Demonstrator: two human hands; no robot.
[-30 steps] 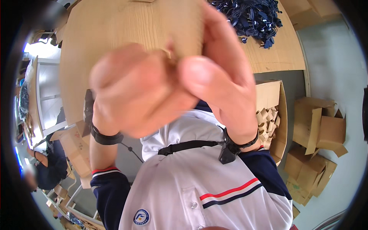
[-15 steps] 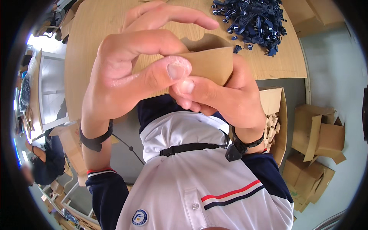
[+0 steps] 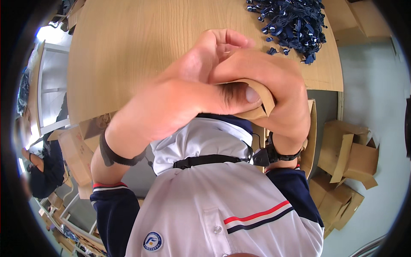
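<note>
Above the near edge of the wooden table, both hands close round a small brown cardboard box (image 3: 267, 97). My right hand (image 3: 274, 77) wraps over it from the right, its fingertips mostly hidden. The thumb of my left hand (image 3: 192, 83) pushes into the box's open end, and its fingers curl beyond the back of my right hand. Much of the box is covered by the hands, so whether anything lies inside cannot be seen.
A heap of dark blue corded earphones (image 3: 295, 25) lies on the far right of the wooden table (image 3: 128, 47). Open cardboard cartons (image 3: 346, 150) stand on the floor at right. Another carton (image 3: 75, 150) is at left, with a person (image 3: 49, 167) beyond it.
The box has been turned and lowered toward me and to the right. My left thumb has moved from its outer wall into its opening, and my right hand now covers it from above.
</note>
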